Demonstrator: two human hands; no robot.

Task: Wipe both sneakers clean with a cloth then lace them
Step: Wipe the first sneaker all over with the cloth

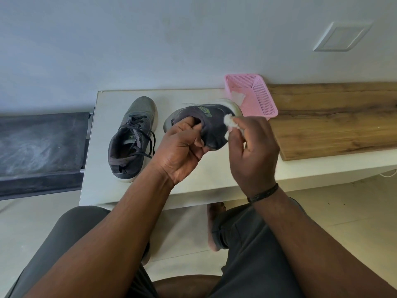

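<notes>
A dark grey sneaker [211, 121] with a white sole is lifted above the white table, lying on its side with the heel toward me. My left hand [182, 147] grips it by the collar, fingers curled into the opening. My right hand [251, 145] pinches a small white cloth [231, 123] and holds it against the sneaker's side near the heel. The second grey sneaker [133, 136] stands on the table to the left, its black laces threaded and hanging loose.
A pink mesh basket [261, 93] with a white piece inside stands behind the held sneaker. A wooden board [333, 119] lies to the right on the white table [101, 158]. A dark bench pad [40, 145] is at the left. My knees are below the table edge.
</notes>
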